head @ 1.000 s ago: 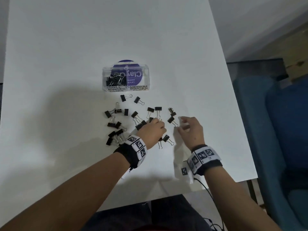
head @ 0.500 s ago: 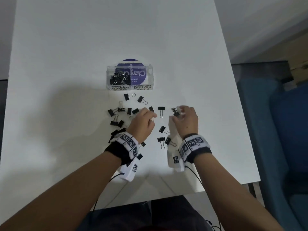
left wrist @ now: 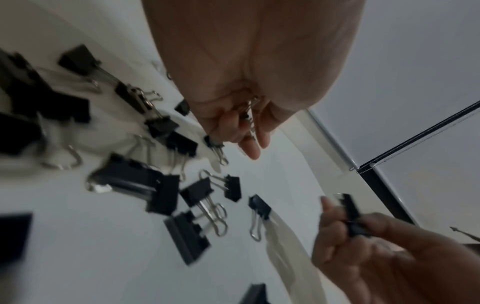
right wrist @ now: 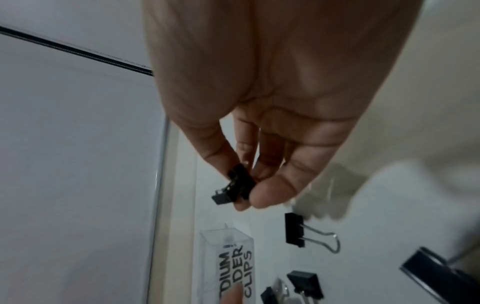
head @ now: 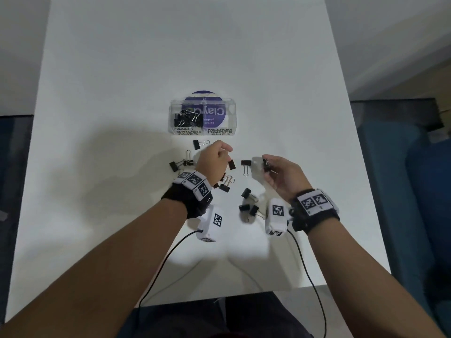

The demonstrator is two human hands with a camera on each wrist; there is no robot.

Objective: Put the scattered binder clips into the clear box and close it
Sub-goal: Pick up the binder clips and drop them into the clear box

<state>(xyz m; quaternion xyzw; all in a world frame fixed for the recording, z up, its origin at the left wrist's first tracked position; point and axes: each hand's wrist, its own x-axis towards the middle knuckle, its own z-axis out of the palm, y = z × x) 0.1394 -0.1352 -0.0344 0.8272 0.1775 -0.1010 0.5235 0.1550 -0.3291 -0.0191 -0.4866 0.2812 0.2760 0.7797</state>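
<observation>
The clear box (head: 202, 118) stands open on the white table (head: 122, 69), with small black clips heaped in its left compartment; its front label (right wrist: 235, 267) reads medium binder clips. Several black binder clips (head: 246, 164) lie scattered in front of it. My left hand (head: 214, 159) hovers just before the box, fingers curled round binder clips (left wrist: 249, 115). My right hand (head: 278, 174), raised to the right, pinches one binder clip (right wrist: 237, 185) between thumb and fingertips.
The table's right edge (head: 361, 167) borders a blue chair (head: 415, 179). Wrist camera cables (head: 310, 276) trail off the near edge. More loose clips (head: 250, 195) lie between my two wrists. A purple round label (head: 205, 111) shows behind the box.
Both hands rose off the table and moved forward toward the box. The right hand lifted a clip from the table.
</observation>
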